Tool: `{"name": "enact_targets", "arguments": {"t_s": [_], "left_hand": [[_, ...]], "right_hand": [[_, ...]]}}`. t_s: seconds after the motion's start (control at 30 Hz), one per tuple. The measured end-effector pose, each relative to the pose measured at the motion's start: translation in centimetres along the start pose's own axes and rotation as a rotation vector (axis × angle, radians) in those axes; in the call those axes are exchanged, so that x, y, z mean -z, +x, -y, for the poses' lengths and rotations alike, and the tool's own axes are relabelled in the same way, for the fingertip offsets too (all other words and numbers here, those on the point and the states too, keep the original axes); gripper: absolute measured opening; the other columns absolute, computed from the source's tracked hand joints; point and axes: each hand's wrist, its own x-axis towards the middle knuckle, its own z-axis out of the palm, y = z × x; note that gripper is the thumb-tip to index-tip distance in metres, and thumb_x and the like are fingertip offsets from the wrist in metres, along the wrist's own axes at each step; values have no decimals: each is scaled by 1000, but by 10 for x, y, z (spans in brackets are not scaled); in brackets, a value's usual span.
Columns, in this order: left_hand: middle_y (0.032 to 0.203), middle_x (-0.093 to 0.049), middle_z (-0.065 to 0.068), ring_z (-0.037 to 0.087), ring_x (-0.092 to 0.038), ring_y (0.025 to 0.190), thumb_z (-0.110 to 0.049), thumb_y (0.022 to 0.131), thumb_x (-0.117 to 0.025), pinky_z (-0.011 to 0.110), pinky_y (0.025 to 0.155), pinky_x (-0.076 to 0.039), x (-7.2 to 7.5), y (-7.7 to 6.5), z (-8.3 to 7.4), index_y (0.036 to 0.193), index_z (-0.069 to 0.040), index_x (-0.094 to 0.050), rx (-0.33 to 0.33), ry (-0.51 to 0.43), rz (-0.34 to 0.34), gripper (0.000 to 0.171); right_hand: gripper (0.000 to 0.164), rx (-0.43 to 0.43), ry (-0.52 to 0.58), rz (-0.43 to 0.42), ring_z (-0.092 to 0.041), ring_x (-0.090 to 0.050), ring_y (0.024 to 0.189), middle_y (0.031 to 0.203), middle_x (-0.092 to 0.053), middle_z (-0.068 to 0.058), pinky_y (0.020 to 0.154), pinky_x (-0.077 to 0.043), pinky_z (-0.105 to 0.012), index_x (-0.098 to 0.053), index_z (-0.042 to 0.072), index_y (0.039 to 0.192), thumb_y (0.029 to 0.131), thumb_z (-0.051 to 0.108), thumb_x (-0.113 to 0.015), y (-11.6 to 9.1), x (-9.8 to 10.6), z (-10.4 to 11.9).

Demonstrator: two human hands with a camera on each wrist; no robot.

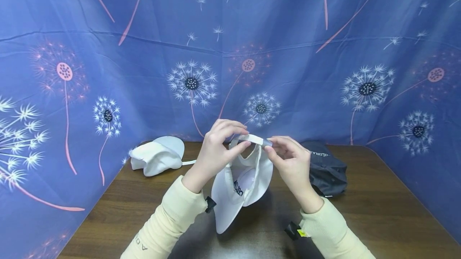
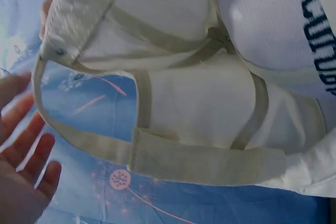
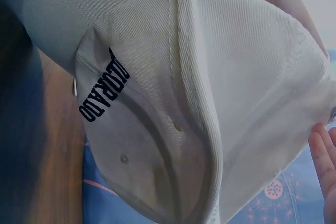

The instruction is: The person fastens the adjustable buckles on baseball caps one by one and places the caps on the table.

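A white baseball cap (image 1: 239,187) hangs in mid-air over the table, its brim down and its hollow inside facing the head camera. My left hand (image 1: 220,145) pinches its back strap (image 1: 253,138) between thumb and forefinger, with the other fingers fanned out. At the strap's right end my right hand (image 1: 292,161) pinches a short grey section. The left wrist view shows the strap (image 2: 94,144) as a loop round the rear opening, with fingertips of the left hand (image 2: 23,156) right at it. Dark "COLORADO" lettering (image 3: 107,90) marks the front of the crown.
Another white cap (image 1: 158,157) lies on the brown wooden table (image 1: 119,195) at back left, its strap pointing right. Behind my right hand sits a dark cap (image 1: 325,171) with pale lettering. A blue dandelion-print cloth (image 1: 223,19) hangs round the table's back and sides.
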Motion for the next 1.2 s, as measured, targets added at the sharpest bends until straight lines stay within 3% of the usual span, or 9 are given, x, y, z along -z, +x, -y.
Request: {"name": "enact_targets", "arguments": {"t_s": [0.17, 0.3, 0.43, 0.63, 0.87, 1.2], "left_hand": [[104, -68, 2, 15, -58, 103, -17, 80, -76, 28, 83, -47, 0, 2, 9, 101, -9, -71, -14, -82, 82, 23], [96, -70, 1, 12, -61, 94, -16, 80, -75, 27, 74, -48, 0, 3, 13, 99, -10, -73, 1, -120, 93, 21], [90, -71, 1, 11, -61, 85, -14, 79, -76, 25, 69, -47, -1, 5, 14, 96, -9, -74, -13, -134, 79, 18], [87, -72, 1, 11, -63, 85, -14, 78, -77, 25, 77, -50, -1, 11, 12, 93, -8, -74, -57, -111, 38, 16], [86, -72, 1, 10, -64, 84, -15, 78, -77, 23, 76, -50, 2, 19, 8, 91, -8, -75, -82, -61, 6, 16], [83, -71, 2, 10, -65, 81, -14, 77, -78, 22, 75, -50, 7, 26, -1, 89, -7, -75, -87, -28, -25, 14]], "right_hand": [[21, -13, 16, 15, -8, -68, 74, 92, -68, -5, 67, -55, -22, -68, -9, 94, 74, -13, -71, 1, 0, 0], [21, -2, 39, 31, -8, -68, 74, 92, -68, -7, 67, -55, -22, -67, -11, 94, 74, -14, -70, 2, 2, -1], [21, -10, 30, 49, -7, -67, 74, 93, -68, -3, 65, -55, -21, -67, -11, 94, 74, -15, -70, 5, 4, 0], [21, -86, -25, 89, -4, -66, 78, 94, -68, -2, 63, -53, -17, -67, -8, 99, 78, -11, -69, 14, 7, 2], [20, -136, 3, 168, -6, -68, 80, 95, -68, 0, 66, -54, -19, -65, -9, 101, 82, -4, -68, 29, 12, 4], [18, -103, -27, 249, -7, -65, 74, 92, -67, 8, 64, -53, -19, -66, -7, 99, 82, -2, -69, 49, 18, 8]]}}
